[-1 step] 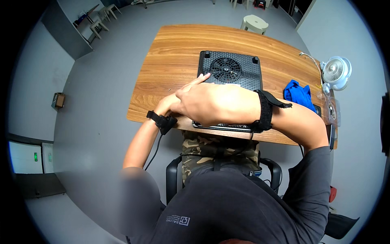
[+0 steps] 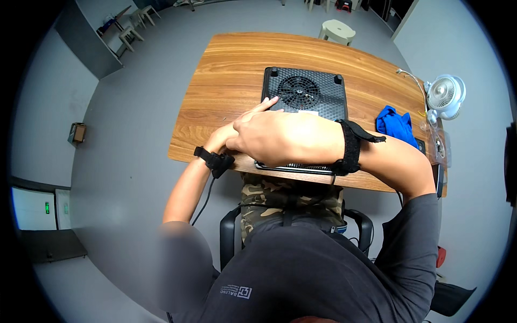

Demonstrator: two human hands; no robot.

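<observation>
A black laptop cooling pad (image 2: pixel 334 97) lies on the wooden table with its round fan grille (image 2: pixel 299 92) and small feet facing up. My left hand (image 2: pixel 257 109) reaches over its left edge, fingers stretched out, fingertips resting on the textured surface beside the grille. Across it lies my right hand (image 2: pixel 272 137), back upward, crossing over the left hand near the wrist. Its fingers curl down and are mostly hidden, so what they hold cannot be seen. A white label (image 2: pixel 308 112) on the pad shows just past my right hand. Black straps circle both wrists.
On the table's right side lie a blue cloth (image 2: pixel 395 124) and a clear plastic container (image 2: pixel 441 148), near a small white fan (image 2: pixel 445 94) with a cable. A pale stool (image 2: pixel 337 31) stands beyond the far edge. A cable (image 2: pixel 203 202) hangs from my left wrist strap.
</observation>
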